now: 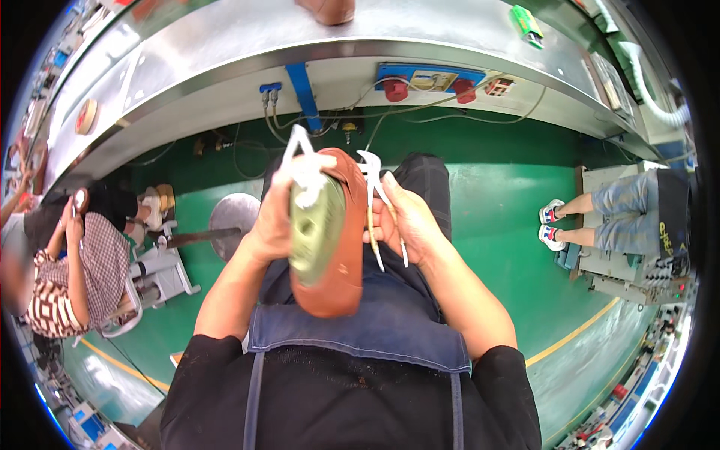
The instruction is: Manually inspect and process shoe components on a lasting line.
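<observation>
My left hand (274, 217) grips a brown leather shoe upper (346, 255) stretched over a pale green shoe last (316, 229), held sole side up over my lap. White strips of material stick out near my left fingers at the toe end. My right hand (409, 221) is closed on metal lasting pincers (375, 187), whose jaws sit against the right edge of the brown upper. A denim apron (375, 322) covers my lap below the shoe.
A long metal conveyor bench (300, 45) curves across the top, with a brown shoe (326, 9) and a green object (527, 22) on it. A seated person in a checked top (67, 262) works at left. Another person's legs (592, 217) stand at right on the green floor.
</observation>
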### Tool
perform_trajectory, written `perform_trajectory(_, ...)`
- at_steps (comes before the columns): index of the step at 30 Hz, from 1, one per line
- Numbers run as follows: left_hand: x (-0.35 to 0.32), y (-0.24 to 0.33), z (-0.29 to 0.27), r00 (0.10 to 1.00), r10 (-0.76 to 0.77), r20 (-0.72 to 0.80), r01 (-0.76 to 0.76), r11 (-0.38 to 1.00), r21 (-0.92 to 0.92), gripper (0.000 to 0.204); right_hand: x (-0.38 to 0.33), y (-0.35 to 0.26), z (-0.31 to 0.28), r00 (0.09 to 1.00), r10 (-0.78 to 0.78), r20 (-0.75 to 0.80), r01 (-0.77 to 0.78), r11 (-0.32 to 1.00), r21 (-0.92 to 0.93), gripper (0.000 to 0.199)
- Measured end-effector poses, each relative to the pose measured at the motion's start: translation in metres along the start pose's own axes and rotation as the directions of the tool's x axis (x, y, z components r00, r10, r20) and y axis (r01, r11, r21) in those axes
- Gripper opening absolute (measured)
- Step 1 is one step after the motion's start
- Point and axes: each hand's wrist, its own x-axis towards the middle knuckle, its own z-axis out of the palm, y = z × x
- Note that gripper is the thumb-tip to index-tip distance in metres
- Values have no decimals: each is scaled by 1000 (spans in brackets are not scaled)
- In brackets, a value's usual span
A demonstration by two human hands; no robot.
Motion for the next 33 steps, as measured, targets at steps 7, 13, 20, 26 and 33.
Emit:
perform_trajectory(7,17,23,29,936,352,-2,-311,829,465,96,17,-16,12,990,-139,10,140,986,-93,55)
perform_trajectory(13,-12,32,39,848,-504,164,377,355,-856,82,13,-21,23,899,-409,-154,287,818,-499,71)
perform_trajectory(20,-10,20,38,845,-460,273,393,188,-900,84,-19,-34,39,892,-414,-184,141,639,-756,58)
perform_trajectory(26,1,28,34,876,-471,105,325,415,-850,88,-38,-36,51,795,-592,-132,241,509,-826,71)
perform_trajectory(33,9,39,45,887,-461,-10,281,557,-782,93,-30,-25,49,851,-523,46,286,389,-876,72)
